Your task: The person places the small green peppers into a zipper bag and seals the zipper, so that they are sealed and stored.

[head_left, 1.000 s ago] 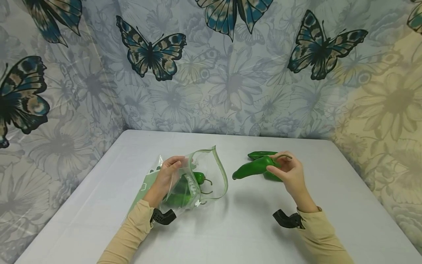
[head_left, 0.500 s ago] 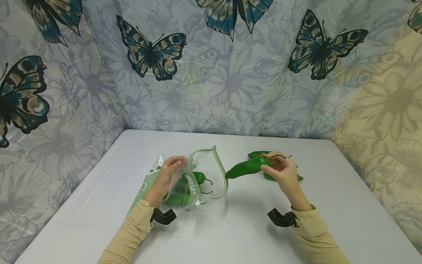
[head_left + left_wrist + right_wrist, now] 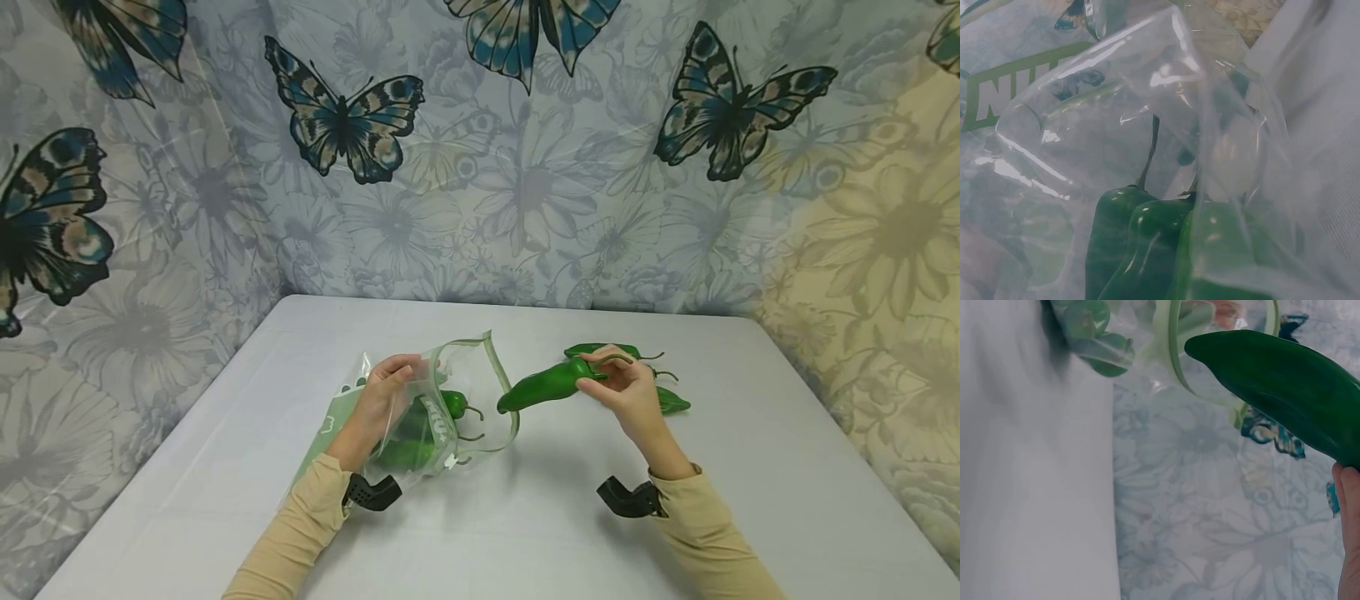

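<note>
My left hand [image 3: 386, 396] grips the upper side of a clear plastic zip bag [image 3: 480, 367] with green print, its mouth spread toward the right. Several green peppers [image 3: 1154, 244] lie inside, stems pointing at the opening. By its stem end, my right hand [image 3: 626, 392] pinches another long green pepper [image 3: 543, 386] between thumb and fingers. The tip of this pepper overlaps the green-edged mouth of the bag [image 3: 1175, 356] in the head view. Behind the right hand, more green peppers [image 3: 672, 401] lie on the table, partly hidden by it.
The white-covered table [image 3: 540, 533] runs back to a butterfly-patterned cloth wall [image 3: 525, 192]. A black wrist camera mount [image 3: 630, 498] sits on the right forearm, and another black mount [image 3: 372, 492] on the left.
My right hand has moved left with the pepper, bringing its tip to the bag's mouth. More of the peppers on the table show behind it. The left hand and bag stay still.
</note>
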